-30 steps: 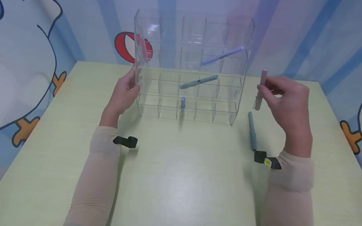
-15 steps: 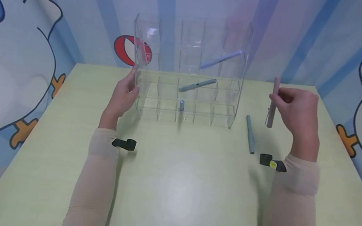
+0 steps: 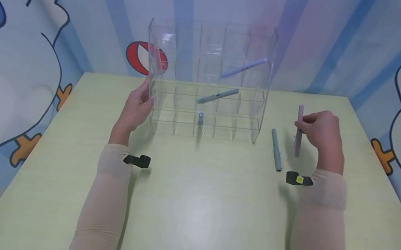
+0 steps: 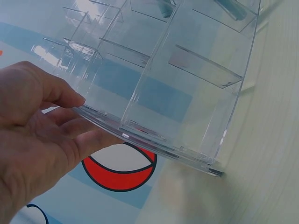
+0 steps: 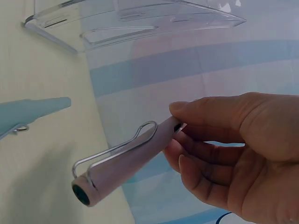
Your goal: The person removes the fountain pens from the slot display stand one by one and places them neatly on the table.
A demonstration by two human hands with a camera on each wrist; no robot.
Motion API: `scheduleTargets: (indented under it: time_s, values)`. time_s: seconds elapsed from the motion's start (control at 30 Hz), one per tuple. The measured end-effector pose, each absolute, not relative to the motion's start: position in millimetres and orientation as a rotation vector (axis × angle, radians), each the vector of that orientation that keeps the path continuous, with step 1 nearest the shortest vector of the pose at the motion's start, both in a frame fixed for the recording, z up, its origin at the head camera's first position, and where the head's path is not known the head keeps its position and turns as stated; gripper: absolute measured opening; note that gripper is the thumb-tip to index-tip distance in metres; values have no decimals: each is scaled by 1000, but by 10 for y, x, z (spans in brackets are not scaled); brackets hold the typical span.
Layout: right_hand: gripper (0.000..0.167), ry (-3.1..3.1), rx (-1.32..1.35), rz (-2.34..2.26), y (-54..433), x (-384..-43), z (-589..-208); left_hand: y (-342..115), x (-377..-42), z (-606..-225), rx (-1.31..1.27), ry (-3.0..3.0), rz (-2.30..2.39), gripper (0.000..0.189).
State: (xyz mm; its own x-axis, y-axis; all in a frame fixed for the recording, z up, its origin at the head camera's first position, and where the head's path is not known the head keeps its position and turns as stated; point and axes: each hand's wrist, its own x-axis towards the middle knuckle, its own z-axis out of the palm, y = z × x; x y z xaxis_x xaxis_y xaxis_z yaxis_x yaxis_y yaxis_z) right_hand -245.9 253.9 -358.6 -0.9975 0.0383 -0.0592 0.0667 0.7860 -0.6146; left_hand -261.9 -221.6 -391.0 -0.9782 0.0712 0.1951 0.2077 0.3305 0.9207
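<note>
My left hand (image 3: 136, 106) grips the left side panel of a clear acrylic organizer (image 3: 205, 119), thumb and fingers on either side of its edge in the left wrist view. My right hand (image 3: 323, 128) pinches a pale pink pen (image 3: 298, 142) between thumb and fingers, right of the organizer and over the table. The pen stands nearly upright in the head view; its wire clip (image 5: 117, 149) faces the right wrist camera. A teal pen (image 3: 276, 150) lies on the table between the organizer and my right hand.
In the organizer, a lavender pen (image 3: 244, 68) and a grey-green pen (image 3: 218, 96) lie slanted across compartments. A blue pen (image 3: 201, 118) stands in the front row. Behind the table (image 3: 197, 209) rises a striped cartoon wall (image 3: 217, 0).
My right hand, holding the pink pen, moved right away from the organizer, then lowered toward the table. My left hand keeps its grip on the organizer.
</note>
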Motion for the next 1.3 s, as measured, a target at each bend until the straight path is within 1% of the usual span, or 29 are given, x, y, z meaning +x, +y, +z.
scheduleTargets:
  time_s: [0.13,0.33,0.5,0.73,0.97,1.1,1.3]
  values:
    - [39,2879,88,-991,2560,-2483,-3634,-2224,-2634,-3941,-276,-2453,-1718,72]
    - [44,2752,133,-972,2577,-2499,-3678,-2227,-2623,-3950,-278,-2442,-1744,74]
    - [42,2733,107,-916,2574,-2522,-3738,-2222,-2613,-3954,-279,-2449,-1748,74]
    - [40,2695,94,-873,2594,-2592,-3861,-2152,-2503,-3779,-279,-2467,-1750,73]
    - [33,2703,56,-832,2568,-2648,-3977,-2108,-2414,-3650,-277,-2478,-1746,72]
    - [27,2710,55,-815,2543,-2656,-4021,-2109,-2418,-3648,-277,-2483,-1737,72]
    - [24,2723,52,-782,2513,-2664,-4061,-2145,-2476,-3726,-272,-2477,-1758,73]
